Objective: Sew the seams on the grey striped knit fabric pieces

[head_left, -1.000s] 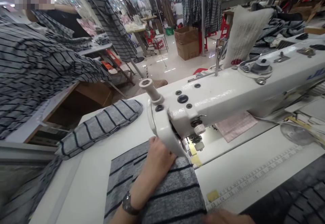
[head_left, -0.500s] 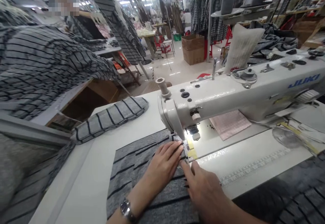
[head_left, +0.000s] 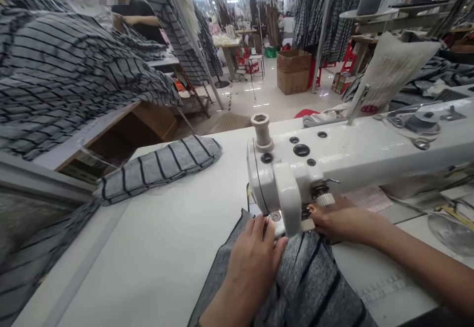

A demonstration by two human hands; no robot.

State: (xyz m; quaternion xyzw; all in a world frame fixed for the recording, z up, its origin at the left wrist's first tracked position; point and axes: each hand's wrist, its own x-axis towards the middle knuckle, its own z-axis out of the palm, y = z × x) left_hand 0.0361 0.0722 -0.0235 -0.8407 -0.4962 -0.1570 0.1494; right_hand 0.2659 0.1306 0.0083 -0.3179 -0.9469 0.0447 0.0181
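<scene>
A grey fabric piece with dark stripes (head_left: 311, 272) lies bunched in folds in front of the sewing machine (head_left: 292, 169), its upper end under the machine head. My left hand (head_left: 254, 255) is closed on this fabric, fingertips close to the needle area and thumb toward the right. Reaching in from the right, my right hand (head_left: 336, 218) is beside the needle area, behind the tension knob (head_left: 325, 198). Its fingers are bent together and partly hidden, so what they pinch does not show. The machine head covers the needle.
A folded striped piece (head_left: 159, 169) lies on the white table (head_left: 159, 248) at left. Beyond it, striped cloth (head_left: 74, 75) is heaped over a wooden box. Pink fabric (head_left: 370, 198) sits under the machine arm. A cardboard box (head_left: 294, 72) stands on the floor; a person (head_left: 137, 18) is at back left.
My right hand has moved from the fabric in front up to the right side of the needle area. The fabric, flat before, is now bunched and shifted right. The view has moved closer to the machine head.
</scene>
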